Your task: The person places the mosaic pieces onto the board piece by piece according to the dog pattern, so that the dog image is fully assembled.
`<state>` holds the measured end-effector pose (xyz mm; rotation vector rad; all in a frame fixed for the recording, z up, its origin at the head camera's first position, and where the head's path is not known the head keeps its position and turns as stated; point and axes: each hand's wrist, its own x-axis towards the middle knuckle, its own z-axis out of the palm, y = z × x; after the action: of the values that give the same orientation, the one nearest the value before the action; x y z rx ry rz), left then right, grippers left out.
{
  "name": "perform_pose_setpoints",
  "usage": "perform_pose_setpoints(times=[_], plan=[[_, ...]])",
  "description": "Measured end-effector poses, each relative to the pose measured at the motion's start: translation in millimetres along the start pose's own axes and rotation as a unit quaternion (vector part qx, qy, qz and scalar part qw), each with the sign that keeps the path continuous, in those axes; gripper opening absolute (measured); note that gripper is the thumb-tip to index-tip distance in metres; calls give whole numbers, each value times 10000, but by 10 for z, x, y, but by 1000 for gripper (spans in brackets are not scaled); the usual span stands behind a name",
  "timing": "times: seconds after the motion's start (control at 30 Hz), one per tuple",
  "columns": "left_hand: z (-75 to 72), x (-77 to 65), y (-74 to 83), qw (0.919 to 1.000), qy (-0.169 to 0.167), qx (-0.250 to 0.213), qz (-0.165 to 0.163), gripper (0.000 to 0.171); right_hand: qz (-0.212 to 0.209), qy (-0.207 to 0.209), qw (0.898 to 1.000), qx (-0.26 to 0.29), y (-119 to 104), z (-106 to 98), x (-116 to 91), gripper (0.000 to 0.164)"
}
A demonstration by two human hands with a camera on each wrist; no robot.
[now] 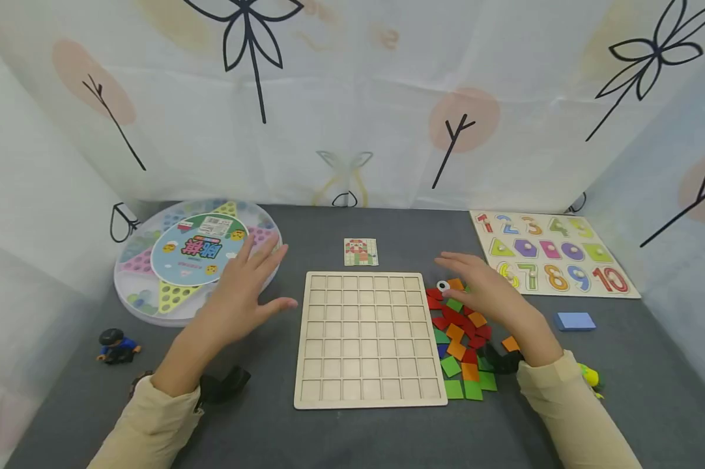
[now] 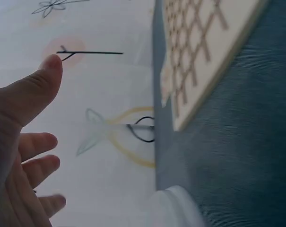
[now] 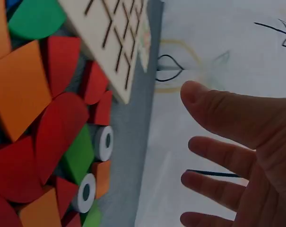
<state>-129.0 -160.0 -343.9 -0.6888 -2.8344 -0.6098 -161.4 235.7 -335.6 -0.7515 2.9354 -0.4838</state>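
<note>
A wooden grid board (image 1: 370, 340) with square recesses lies flat in the middle of the grey table. My left hand (image 1: 235, 303) hovers left of the board with fingers spread, near the round game board; it holds nothing. To the right of the grid, my right hand (image 1: 487, 290) is held above a pile of coloured tiles (image 1: 455, 332), its fingers extended and grasping nothing. Red, orange, green and blue pieces make up that pile, along with white ring pieces (image 3: 104, 143). Behind the grid lies a small picture card (image 1: 361, 252) with a coloured pattern.
The round game board (image 1: 135, 303) with a blue-green disc (image 1: 176, 260) on it stands back left. A toy figure (image 1: 116, 346) is at left. Back right lies a number puzzle board (image 1: 554, 254); near it are a blue block (image 1: 575, 322) and a yellow-green toy (image 1: 589, 376).
</note>
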Motion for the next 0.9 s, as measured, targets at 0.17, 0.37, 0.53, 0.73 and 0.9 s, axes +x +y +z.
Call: perform_pose_setpoints(times=[0.17,0.37,0.53,0.73,0.9], plan=[[189,-142,-6,9970,-480,-566,225,84,-262,-258,9993,-58,109,141,115,44],[386,-292,59,9844,-1467,-962,121,87,-410,-543,9968,-421,182,257,206,39],[438,-329,63,9753,-1959,-1023,35,89,-326,-517,9970,-474,220,328,199,38],[450,-336,44,9766,-2004,-767,172,91,-481,-337,9971,-478,239,372,219,33],[479,-330,29,9797,-1871,-702,165,89,-490,-257,9968,-581,233,371,225,30]])
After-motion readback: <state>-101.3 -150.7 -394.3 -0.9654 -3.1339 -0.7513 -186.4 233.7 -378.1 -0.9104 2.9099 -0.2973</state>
